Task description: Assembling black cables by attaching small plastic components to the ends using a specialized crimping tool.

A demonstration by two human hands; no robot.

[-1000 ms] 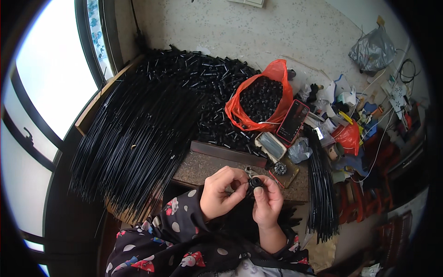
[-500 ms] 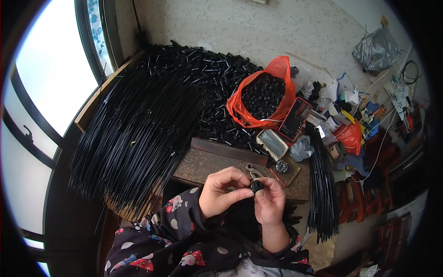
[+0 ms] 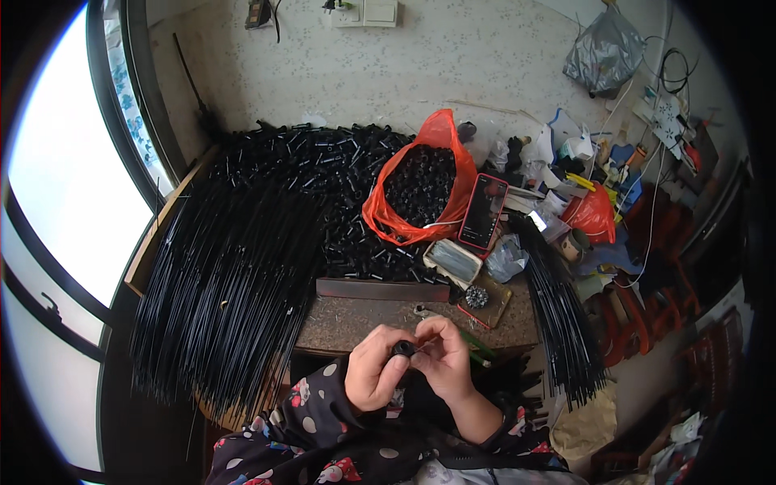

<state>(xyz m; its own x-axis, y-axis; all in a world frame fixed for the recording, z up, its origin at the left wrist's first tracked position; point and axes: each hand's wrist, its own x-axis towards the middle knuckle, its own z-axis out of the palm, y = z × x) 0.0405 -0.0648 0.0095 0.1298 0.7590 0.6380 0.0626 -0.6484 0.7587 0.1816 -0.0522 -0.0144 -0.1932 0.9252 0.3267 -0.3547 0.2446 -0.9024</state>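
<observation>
Close to the table's front edge, my left hand point(image 3: 373, 370) pinches a small black plastic fitting point(image 3: 403, 348), its round open end facing up. Right beside it my right hand point(image 3: 446, 361) is closed, thumb and forefinger together on a thin metal pin point(image 3: 421, 347) that points toward the fitting. Whether the pin touches the fitting is too small to tell. Behind my right hand lie pliers with green handles point(image 3: 477, 346), partly covered by it. A round clump of metal pins point(image 3: 477, 297) sits on a small flat board beyond them.
Loose black fittings point(image 3: 364, 153) are heaped behind a low dark bar point(image 3: 380, 289). An orange bag point(image 3: 374, 212) holds small black parts. Long black rods point(image 3: 226, 283) spread at left, more rods point(image 3: 562, 323) at right. A phone point(image 3: 483, 212) stands beside an open pin box point(image 3: 453, 260).
The view has shifted, showing more wall. My right hand has come off the fitting's side and now pinches a thin pin; my left hand alone holds the fitting.
</observation>
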